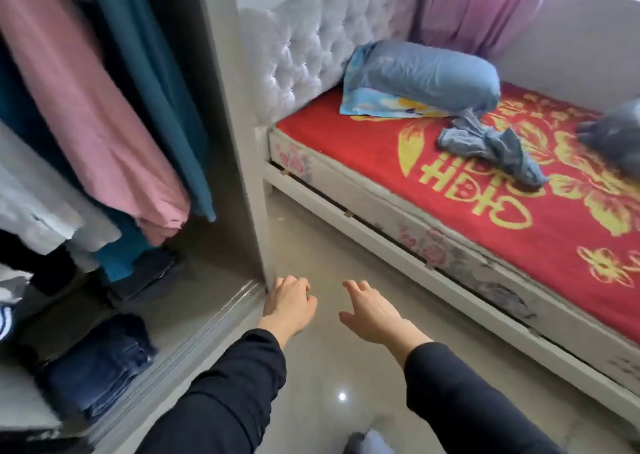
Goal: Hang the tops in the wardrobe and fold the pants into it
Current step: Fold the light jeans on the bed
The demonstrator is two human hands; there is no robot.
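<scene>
— Both our hands hover low: left hand (289,297) loosely curled beside the wardrobe (239,176) edge, right hand (370,311) spread, holding nothing.
— We see tops (86,107) hanging inside, pants (97,367) folded below.

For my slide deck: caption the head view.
Empty left hand and right hand reach out between wardrobe and bed with crumpled blue garment.

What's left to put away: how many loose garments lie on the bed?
2: a crumpled blue-grey garment beside the pillow, a grey one at the frame's right edge. More may lie outside view.
</scene>
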